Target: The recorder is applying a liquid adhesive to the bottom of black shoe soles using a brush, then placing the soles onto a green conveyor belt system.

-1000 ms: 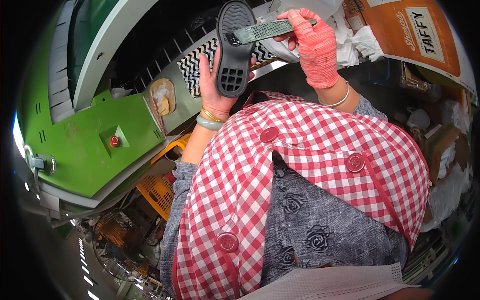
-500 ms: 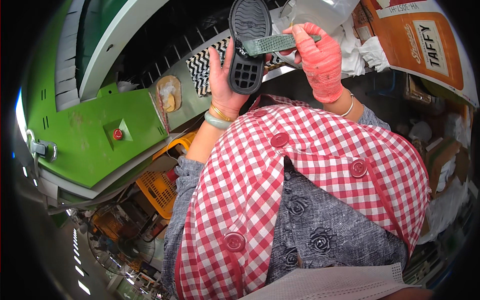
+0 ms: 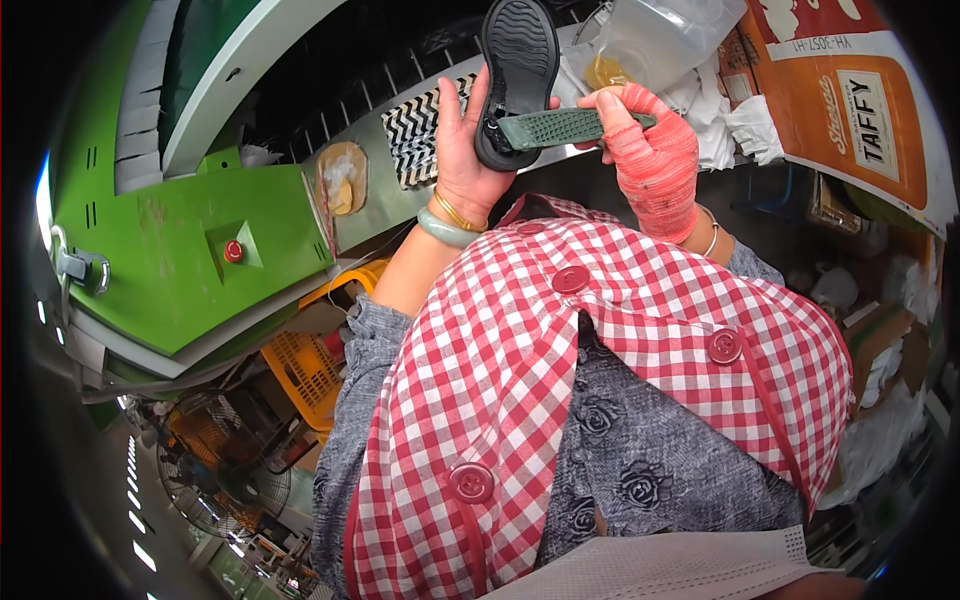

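Observation:
My left hand (image 3: 466, 165) is closed round a black shoe sole (image 3: 520, 65) with a wavy tread, holding it upright from behind, its thumb at the left side. My right hand (image 3: 655, 170), in a coral-pink glove or wrap with bare fingertips, pinches a flat green brush-like tool (image 3: 560, 127) with a grid-textured surface. The tool lies across the lower part of the sole, covering most of it there. Its working end, at the sole's left edge, is hard to make out.
A green machine panel (image 3: 170, 250) with a red button (image 3: 233, 251) is at left. On the metal ledge sit a zigzag-patterned pad (image 3: 412, 140) and a small tray (image 3: 343, 180). A clear plastic container (image 3: 665, 40), white cloths (image 3: 755, 130) and an orange-and-white box (image 3: 850, 100) occupy the right.
The sole has moved up and slightly right in view. The green tool has shifted down the sole, from its middle onto the lower part, hiding the square-holed area.

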{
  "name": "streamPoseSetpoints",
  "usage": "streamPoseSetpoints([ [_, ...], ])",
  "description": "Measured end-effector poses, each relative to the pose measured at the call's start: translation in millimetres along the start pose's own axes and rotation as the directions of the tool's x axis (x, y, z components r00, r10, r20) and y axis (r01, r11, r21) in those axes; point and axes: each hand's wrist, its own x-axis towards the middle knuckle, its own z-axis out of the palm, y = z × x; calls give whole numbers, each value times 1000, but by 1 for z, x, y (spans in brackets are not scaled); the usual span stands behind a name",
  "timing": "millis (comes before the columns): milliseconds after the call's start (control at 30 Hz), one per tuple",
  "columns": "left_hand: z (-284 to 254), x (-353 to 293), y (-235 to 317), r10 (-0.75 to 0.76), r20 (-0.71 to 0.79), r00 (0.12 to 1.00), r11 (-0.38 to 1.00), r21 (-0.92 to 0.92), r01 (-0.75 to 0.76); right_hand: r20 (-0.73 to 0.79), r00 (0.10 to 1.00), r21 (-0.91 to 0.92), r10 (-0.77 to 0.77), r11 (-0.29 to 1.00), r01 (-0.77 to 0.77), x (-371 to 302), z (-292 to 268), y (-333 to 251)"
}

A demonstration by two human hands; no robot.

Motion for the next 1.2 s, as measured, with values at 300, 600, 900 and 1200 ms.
streamPoseSetpoints([
  [300, 4, -6, 0, -147, -73, 986, 988, 31, 150, 290, 944, -122, -158, 972, 200, 12, -18, -6],
  [600, -9, -5, 3, -385, 38, 922, 895, 257, 363, 439, 886, -195, 148, 979, -66, 38, -24, -17],
  [900, -14, 1, 13, -588, 72, 806, 792, 255, 555, 556, 732, -148, 393, 914, -378, 59, -14, -34],
  [1200, -10, 2, 15, -550, 81, 831, 794, 357, 491, 608, 652, -191, 453, 881, -433, 66, -8, -44],
])
